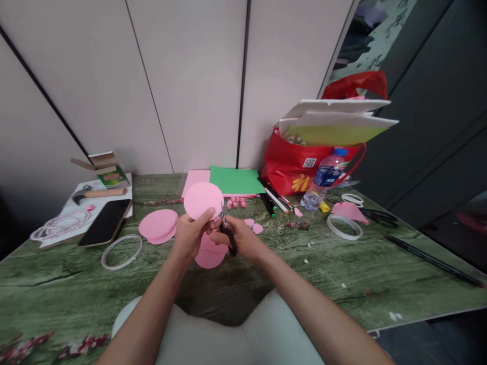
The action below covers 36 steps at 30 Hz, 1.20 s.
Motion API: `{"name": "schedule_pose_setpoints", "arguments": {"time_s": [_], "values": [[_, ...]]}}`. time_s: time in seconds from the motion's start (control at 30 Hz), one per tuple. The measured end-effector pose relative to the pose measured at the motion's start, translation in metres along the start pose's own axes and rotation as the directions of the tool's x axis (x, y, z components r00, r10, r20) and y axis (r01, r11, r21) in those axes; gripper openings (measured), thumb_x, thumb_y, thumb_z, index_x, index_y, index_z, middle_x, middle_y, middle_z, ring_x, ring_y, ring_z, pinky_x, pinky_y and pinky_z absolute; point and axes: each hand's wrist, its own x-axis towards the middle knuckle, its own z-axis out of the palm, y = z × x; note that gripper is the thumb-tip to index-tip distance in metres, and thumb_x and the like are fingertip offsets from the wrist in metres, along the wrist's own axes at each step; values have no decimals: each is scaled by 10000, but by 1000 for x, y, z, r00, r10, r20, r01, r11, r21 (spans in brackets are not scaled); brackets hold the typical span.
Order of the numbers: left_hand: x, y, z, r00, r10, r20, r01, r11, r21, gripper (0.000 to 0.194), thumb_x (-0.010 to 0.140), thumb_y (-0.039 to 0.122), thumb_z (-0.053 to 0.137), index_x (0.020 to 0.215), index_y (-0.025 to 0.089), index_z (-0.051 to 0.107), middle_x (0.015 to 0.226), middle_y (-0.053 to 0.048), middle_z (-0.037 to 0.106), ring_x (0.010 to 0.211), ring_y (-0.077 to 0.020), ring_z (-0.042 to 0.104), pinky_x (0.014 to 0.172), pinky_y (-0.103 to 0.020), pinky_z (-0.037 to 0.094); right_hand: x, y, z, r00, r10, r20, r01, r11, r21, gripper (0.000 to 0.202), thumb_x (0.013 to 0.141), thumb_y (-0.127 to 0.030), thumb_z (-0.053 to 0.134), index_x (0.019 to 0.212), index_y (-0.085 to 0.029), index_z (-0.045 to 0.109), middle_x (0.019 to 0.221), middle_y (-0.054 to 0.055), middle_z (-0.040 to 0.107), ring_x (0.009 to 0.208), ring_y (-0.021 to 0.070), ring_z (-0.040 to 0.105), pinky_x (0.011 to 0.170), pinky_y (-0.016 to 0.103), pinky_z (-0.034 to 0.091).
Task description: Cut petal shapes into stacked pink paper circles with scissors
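Note:
Between the thumb and fingers of my left hand (192,230) is a pink paper circle (203,199), held up over the table. My right hand (243,238) grips a pair of scissors (230,239) with black handles, their blades at the circle's right edge. Whether the blades have cut into the paper I cannot tell. Below my hands lie more pink paper circles (210,258), partly hidden by my fingers. A stack of pink circles (158,225) rests to the left. Small pink petal-shaped pieces (257,228) and several pink balls (236,202) sit just beyond my right hand.
Green paper (238,180) lies at the back wall. On the right stand a red bag (283,162) and a water bottle (323,180), with a tape roll (344,227) nearby. Leftward are a phone (106,223), a hammer (102,192), bead strings (63,225) and another tape roll (122,252).

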Motion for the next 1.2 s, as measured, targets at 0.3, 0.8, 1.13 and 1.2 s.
{"name": "schedule_pose_setpoints", "arguments": {"time_s": [0.3, 0.8, 1.13, 1.2], "values": [[0, 1, 2, 1000, 0, 11, 1, 999, -43, 190, 609, 243, 699, 599, 94, 581, 409, 26, 514, 372, -65, 440, 391, -200, 305, 1, 1, -3, 999, -15, 35, 16, 999, -28, 409, 526, -365, 756, 720, -179, 449, 685, -36, 499, 571, 74, 406, 545, 221, 324], [-1, -2, 2, 997, 44, -59, -43, 999, 7, 223, 579, 260, 724, 581, 104, 564, 398, 58, 434, 351, -37, 358, 352, -183, 240, 0, -2, -2, 1000, 16, -5, -16, 1000, 14, 416, 528, -381, 749, 741, -172, 460, 638, -47, 509, 550, 72, 415, 530, 218, 316], [-4, 2, 3, 993, 59, -98, -55, 998, 43, 238, 587, 267, 710, 541, 109, 538, 353, 63, 408, 320, -40, 329, 324, -182, 206, -1, -2, -3, 999, 37, 2, -37, 999, 13, 416, 520, -379, 757, 724, -176, 456, 607, -61, 479, 542, 68, 410, 532, 219, 326], [-4, 3, 4, 994, 60, -88, -57, 997, 44, 229, 595, 266, 702, 547, 106, 546, 362, 55, 427, 323, -45, 348, 326, -184, 221, -1, -1, -3, 999, 27, 34, -28, 999, 16, 407, 526, -373, 755, 718, -180, 452, 639, -51, 501, 556, 71, 421, 547, 223, 337]]}}
